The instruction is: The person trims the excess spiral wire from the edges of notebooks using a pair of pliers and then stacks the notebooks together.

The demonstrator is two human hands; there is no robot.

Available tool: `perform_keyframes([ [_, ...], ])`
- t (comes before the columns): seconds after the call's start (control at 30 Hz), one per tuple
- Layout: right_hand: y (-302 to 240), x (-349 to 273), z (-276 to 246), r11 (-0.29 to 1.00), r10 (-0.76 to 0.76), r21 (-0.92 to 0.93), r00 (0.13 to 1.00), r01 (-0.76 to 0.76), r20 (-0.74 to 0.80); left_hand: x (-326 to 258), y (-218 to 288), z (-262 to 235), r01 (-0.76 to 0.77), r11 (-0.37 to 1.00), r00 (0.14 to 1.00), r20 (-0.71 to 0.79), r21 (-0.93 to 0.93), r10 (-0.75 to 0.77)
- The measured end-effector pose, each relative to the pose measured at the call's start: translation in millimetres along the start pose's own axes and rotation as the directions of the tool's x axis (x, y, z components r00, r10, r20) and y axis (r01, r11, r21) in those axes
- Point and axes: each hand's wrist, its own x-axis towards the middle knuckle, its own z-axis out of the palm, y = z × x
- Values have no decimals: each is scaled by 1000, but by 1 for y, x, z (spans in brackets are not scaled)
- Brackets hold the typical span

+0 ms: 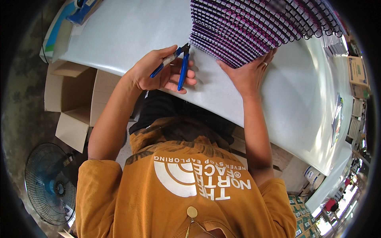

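My left hand (156, 71) holds a pair of blue-handled wire cutters (184, 69). Their handles are spread apart, and the dark jaws sit close to the left corner of a row of wire-bound books (238, 33). Black wire loops run along the purple and white spines of these books, which are packed side by side on the white table. At the near end of the row, my right hand (248, 75) grips the books, thumb on the left side and fingers on the right. Parts of its fingers are hidden behind the books.
The white table (293, 115) curves across the view. Open cardboard boxes (73, 91) stand below its left edge, with a fan (51, 184) nearer me. A blue tool (81, 14) lies at the far left. Another stack of books (333, 44) is at the far right.
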Motion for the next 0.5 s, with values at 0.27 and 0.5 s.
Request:
perform_keyframes([
  [0.27, -4, -1, 0, 1000, 16, 12, 1000, -16, 9, 6, 2, 27, 203, 253, 813, -307, 946, 495],
  [0.5, 14, 3, -13, 874, 83, 485, 988, -10, -128, -26, 33, 23, 367, 127, 846, -387, 922, 366],
])
